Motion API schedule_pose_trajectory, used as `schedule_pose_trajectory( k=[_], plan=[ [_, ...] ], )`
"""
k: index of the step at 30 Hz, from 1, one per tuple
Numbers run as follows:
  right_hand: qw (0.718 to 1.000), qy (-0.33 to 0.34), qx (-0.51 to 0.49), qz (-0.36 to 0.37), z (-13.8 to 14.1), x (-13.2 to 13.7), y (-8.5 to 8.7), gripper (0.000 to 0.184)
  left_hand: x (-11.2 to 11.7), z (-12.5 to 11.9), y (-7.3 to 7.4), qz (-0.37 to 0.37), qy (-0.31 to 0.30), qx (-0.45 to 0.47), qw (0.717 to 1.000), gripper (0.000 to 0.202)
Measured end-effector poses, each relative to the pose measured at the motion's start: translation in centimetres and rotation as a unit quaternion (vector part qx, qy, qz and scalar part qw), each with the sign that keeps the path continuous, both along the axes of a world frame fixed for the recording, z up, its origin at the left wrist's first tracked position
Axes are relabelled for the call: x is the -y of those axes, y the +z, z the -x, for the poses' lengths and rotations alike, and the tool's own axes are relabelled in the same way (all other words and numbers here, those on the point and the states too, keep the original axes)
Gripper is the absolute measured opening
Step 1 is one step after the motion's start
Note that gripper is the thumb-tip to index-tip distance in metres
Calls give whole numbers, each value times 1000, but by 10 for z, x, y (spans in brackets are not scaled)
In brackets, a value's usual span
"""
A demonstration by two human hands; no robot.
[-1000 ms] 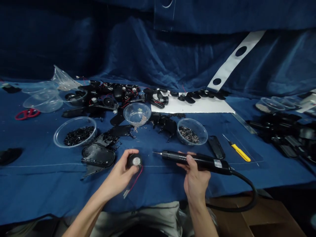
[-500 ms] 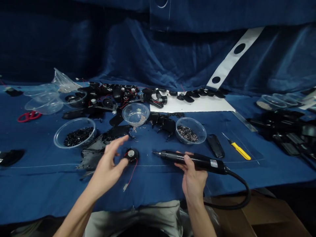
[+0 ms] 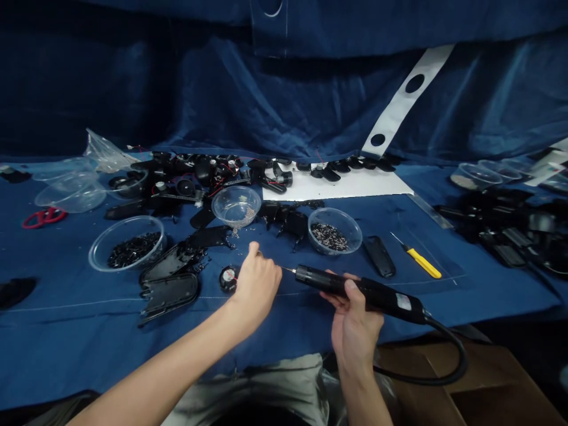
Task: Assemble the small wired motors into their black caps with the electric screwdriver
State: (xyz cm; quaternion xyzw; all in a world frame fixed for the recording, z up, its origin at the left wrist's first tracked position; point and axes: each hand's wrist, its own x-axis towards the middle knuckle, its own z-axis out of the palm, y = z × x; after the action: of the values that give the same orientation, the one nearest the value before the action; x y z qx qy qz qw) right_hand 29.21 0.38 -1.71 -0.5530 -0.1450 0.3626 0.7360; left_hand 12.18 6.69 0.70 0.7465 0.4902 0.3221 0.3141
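My right hand grips a black corded electric screwdriver that lies level above the blue cloth, its bit pointing left. My left hand is closed at the bit's tip, fingers pinched together; whatever they hold is too small to make out. A small round black part with red wires lies on the cloth just left of my left hand. A flat black plastic shell rests further left.
Clear bowls hold small parts: black screws, silver bits, dark bits. A heap of black parts lies behind. A yellow screwdriver, a black cover, red scissors and a white sheet are around.
My left hand let go of the round black part, which now lies on the cloth, and moved right to the screwdriver's bit. The right hand kept its grip on the tool.
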Motion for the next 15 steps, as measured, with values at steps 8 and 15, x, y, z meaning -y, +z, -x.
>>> schedule_pose_trajectory(
  k=[8, 15],
  plan=[
    [998, 15, -54, 15, -12, 6, 11, 41, 16, 16, 37, -17, -31, -89, 995, 28],
    [988, 70, -119, 62, -14, 13, 26, 40, 82, 58, 35, 152, 4, 273, 950, 21]
  ],
)
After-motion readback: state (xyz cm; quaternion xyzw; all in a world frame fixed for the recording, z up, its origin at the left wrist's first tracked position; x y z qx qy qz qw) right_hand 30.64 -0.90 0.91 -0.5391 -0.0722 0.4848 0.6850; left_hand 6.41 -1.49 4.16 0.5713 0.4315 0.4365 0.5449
